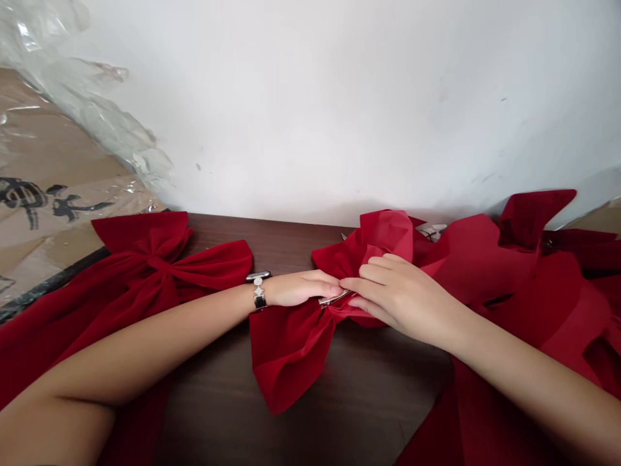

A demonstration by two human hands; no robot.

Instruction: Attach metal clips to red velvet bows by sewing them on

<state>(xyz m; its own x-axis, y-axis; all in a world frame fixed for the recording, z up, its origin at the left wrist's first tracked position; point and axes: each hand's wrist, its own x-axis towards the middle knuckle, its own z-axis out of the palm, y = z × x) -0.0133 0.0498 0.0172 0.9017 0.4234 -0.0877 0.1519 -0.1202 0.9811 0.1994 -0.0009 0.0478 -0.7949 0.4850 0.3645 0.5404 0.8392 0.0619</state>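
Observation:
A red fabric bow (294, 353) lies on the dark wooden table, its gathered middle between my two hands. Across that middle sits a slim silver metal clip (334, 299), which looks like a hair clip. My left hand (308, 288) is closed on the bow beside the clip, thumb on top and most fingers hidden in the cloth. The thumb and forefinger of my right hand (400, 294) pinch around the clip's right end, with the other fingers curled. A watch and a bracelet (259, 294) circle my left wrist.
A second, finished-looking red bow (158, 264) with long tails lies at left. Red cloth pieces (490, 252) are heaped at right. A white wall (339, 110) rises behind the table (233, 382). Plastic-wrapped cardboard (53, 175) with black writing stands far left.

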